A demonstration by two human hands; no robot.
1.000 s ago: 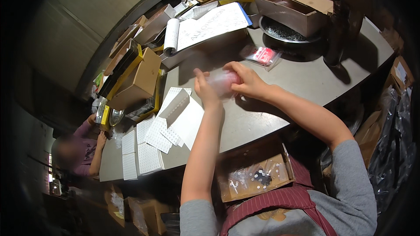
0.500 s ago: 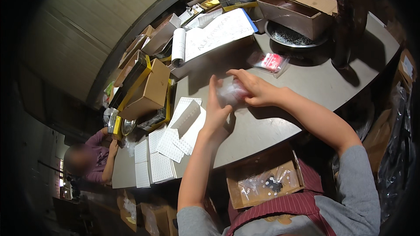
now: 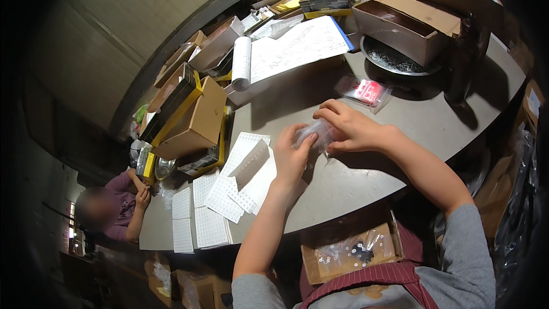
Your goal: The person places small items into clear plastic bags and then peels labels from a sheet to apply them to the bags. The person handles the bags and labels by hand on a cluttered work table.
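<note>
Between my two hands, over the grey table (image 3: 354,177), is a bundle of clear plastic bags (image 3: 316,133). My left hand (image 3: 291,151) has its fingers and thumb closed round the left side of the bundle. Curled over its right side is my right hand (image 3: 351,129), with the thumb underneath. What lies inside the bags is too blurred to tell. Beyond my right hand, a clear bag with red-and-white packets (image 3: 366,90) rests on the table. White sheets printed with small marks (image 3: 229,197) are spread left of my left hand.
An open cardboard box (image 3: 349,254) with small discs is at my lap. Boxes (image 3: 189,117) line the table's far left side. A paper pad (image 3: 297,48) leans at the back, near a round metal bowl (image 3: 394,60) and a dark stand (image 3: 460,63). A co-worker (image 3: 117,206) sits at left.
My hands have drawn closer together round the plastic bundle, and my left fingers have curled from outstretched to closed. The co-worker's hands have come together. The whole view has shifted slightly.
</note>
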